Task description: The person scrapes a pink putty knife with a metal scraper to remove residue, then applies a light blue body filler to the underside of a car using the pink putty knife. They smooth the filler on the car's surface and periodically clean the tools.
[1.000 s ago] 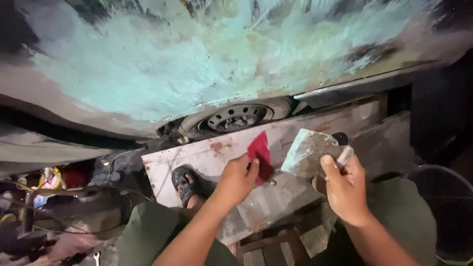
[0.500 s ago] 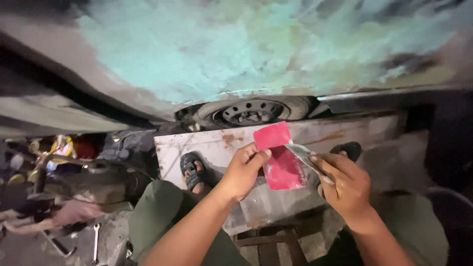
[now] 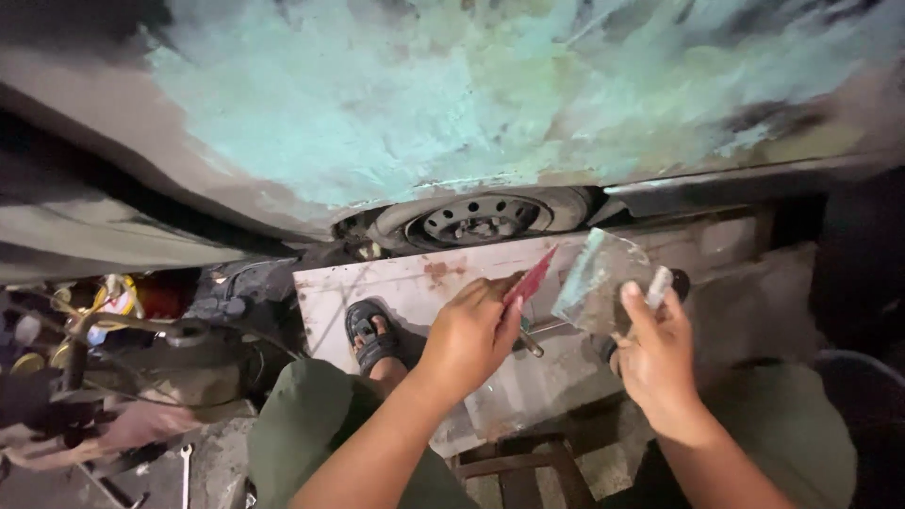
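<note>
Now | left hand (image 3: 471,335) grips red spreader (image 3: 531,278), edge-on | right hand (image 3: 655,363) grips smeared plate (image 3: 596,281), partly blurred

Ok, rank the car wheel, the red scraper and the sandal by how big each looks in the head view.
1. Car wheel, clearly largest, though partly hidden under the body.
2 and 3. Red scraper, seen edge-on in the left hand, and sandal look about alike; the scraper is nearer, so no firm order.

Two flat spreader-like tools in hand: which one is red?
The red spreader pinched in the left hand. The one in the right hand is a grey, filler-smeared plate.
</note>
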